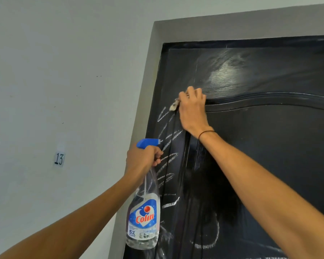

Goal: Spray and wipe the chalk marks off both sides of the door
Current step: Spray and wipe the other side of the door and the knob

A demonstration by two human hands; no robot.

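The pale wall [54,71] fills the whole nine o'clock side, and a grey door frame [148,90] cuts across it toward the black door [269,156], which takes up everything from twelve round to five o'clock. The upper panel of the door shines damp and streaked near one o'clock, while the chalk marks [166,146] run down its hinge-side edge – loops and scribbles from the centre down toward six o'clock, with a fainter curve lower still. The spray bottle [143,217] hangs at about seven o'clock of the scene, a clear one with a blue trigger head, gripped at the neck by the left hand [142,157], its fingers curled round the neck below the trigger. Higher up, at about twelve o'clock from the bottle, the right hand [193,111] presses a small pale cloth [174,106] to the door just above the topmost scribble; its fingers are bunched over the cloth. A little paper tag [59,158] marked 13 sits on the wall at nine o'clock. To my eye the risk is smearing – a cloth this small may load up with chalk and drag a grey film across the wet panel, and fluid could run into the moulding groove.
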